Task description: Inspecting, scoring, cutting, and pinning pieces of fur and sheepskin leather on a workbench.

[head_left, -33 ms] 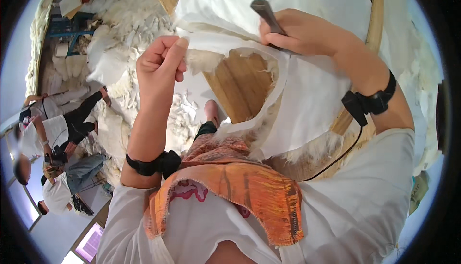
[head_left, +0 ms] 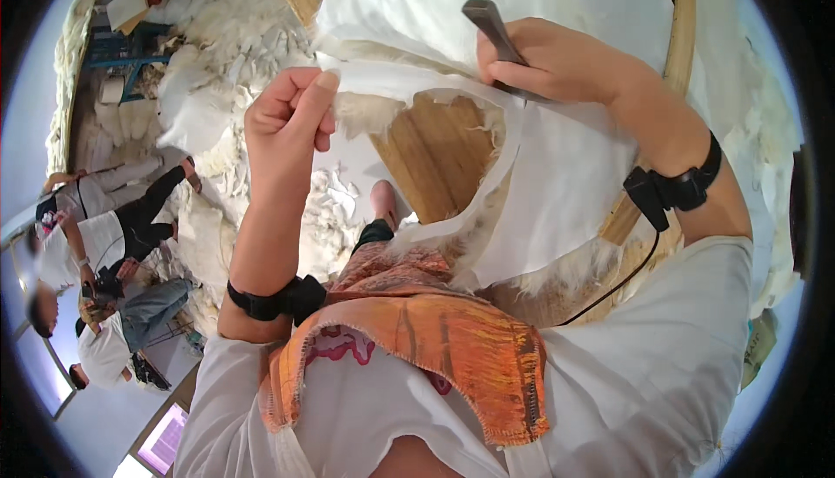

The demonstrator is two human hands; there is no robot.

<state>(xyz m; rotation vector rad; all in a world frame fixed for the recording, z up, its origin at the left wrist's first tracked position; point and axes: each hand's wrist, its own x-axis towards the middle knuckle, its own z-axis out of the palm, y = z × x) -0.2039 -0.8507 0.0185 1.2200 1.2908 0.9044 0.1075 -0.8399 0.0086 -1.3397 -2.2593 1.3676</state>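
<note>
A large white hide [head_left: 557, 182], with fur along its edges, is spread over a wooden board [head_left: 439, 160]. My left hand [head_left: 291, 113] is closed, its thumb pressed on the fingers, pinching the hide's left edge. Between my hands the hide's edge is drawn out in a strip, with pale fur hanging below it. My right hand [head_left: 557, 59] is wrapped round a knife [head_left: 491, 26] with a dark metal handle. The handle's broad end points up and left. The blade side shows below my fingers, close to the hide, and I cannot tell whether it touches.
Heaps of pale wool and hide scraps [head_left: 235, 52] cover the floor on the left. A blue stool [head_left: 130, 60] stands among them. Several people are at the far left, one with a camera [head_left: 106, 285]. A curved wooden piece [head_left: 681, 26] lies at the upper right. A cable hangs from my right armband [head_left: 670, 187].
My right hand and the knife have shifted slightly to the right. The left hand keeps its pinch on the hide, almost unmoved.
</note>
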